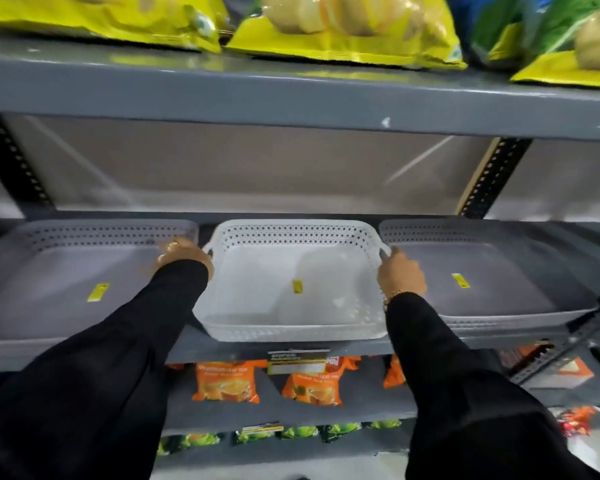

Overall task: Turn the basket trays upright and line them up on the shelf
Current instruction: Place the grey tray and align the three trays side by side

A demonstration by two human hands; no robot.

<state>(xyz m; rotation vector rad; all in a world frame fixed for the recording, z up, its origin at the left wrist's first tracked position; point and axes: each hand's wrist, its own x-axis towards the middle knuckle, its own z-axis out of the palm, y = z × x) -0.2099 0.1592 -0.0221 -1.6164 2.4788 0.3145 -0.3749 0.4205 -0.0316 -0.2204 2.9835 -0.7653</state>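
Note:
Three perforated basket trays stand upright side by side on the grey shelf (291, 348). The white tray (257, 271) is in the middle, with a yellow sticker on its floor. A grey tray (66, 271) sits to its left and another grey tray (492, 271) to its right. My left hand (182, 254) grips the white tray's left handle. My right hand (400, 273) holds its right handle. Both arms wear black sleeves. The white tray's front edge overhangs the shelf lip slightly.
The shelf board above (291, 95) carries yellow and green snack bags (343, 29). Below, orange packets (226, 381) lie on a lower shelf, with green packets (291, 432) lower still. A price label (297, 362) hangs on the shelf lip. Black slotted uprights (492, 174) flank the bay.

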